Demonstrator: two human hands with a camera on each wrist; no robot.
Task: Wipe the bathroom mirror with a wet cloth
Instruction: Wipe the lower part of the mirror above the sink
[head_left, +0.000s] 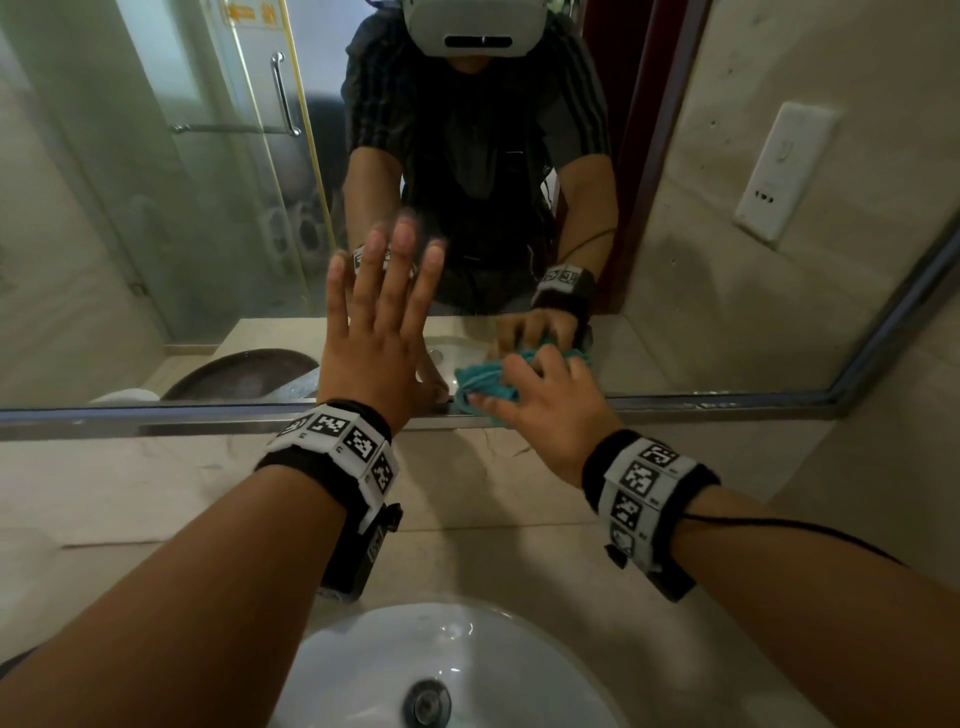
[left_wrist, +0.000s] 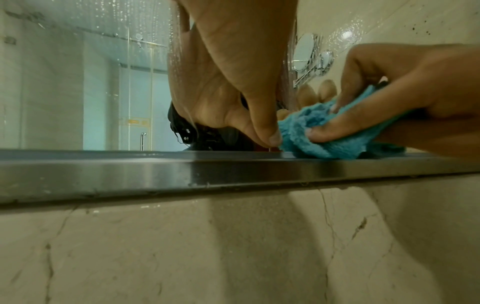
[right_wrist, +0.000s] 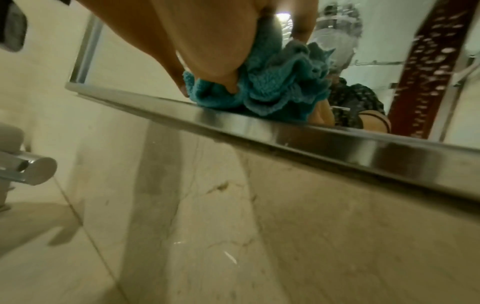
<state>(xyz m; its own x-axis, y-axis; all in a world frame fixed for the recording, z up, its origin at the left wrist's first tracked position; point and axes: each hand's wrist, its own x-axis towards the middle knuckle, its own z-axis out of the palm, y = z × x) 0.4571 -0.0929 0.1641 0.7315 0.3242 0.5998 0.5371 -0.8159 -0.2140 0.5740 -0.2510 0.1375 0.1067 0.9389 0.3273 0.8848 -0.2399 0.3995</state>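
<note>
The teal cloth (head_left: 488, 382) is bunched up and pressed against the lowest strip of the mirror (head_left: 218, 218), where it sits on the metal frame (head_left: 208, 418) along the mirror's bottom edge. It is gripped by the right hand (head_left: 545, 405), whose fingers are curled over the crumpled folds; in the left wrist view a thumb and a fingertip are seen dug into the fabric. Just to the left of the cloth, the left hand (head_left: 379, 332) is laid flat against the glass with its fingers straight and spread upward, nothing being held; its thumb (left_wrist: 270, 137) is pointed down to the frame and is touching, or almost touching, the cloth's edge. Water drops are seen on the glass above both hands in the wrist views. Marker-patterned bands (head_left: 340, 447) are worn on both wrists. Below the hands, a veined marble backsplash (head_left: 156, 478) is met by the desk (head_left: 519, 561), and a white sink (head_left: 467, 670) with a metal drain (head_left: 428, 704) is set into it nearest the person, between the forearms. A white wall panel (head_left: 784, 171) is mounted on the tiled wall up and to the right of the right hand. A chrome tap end (right_wrist: 33, 170) is caught at the left edge of the right wrist view.
</note>
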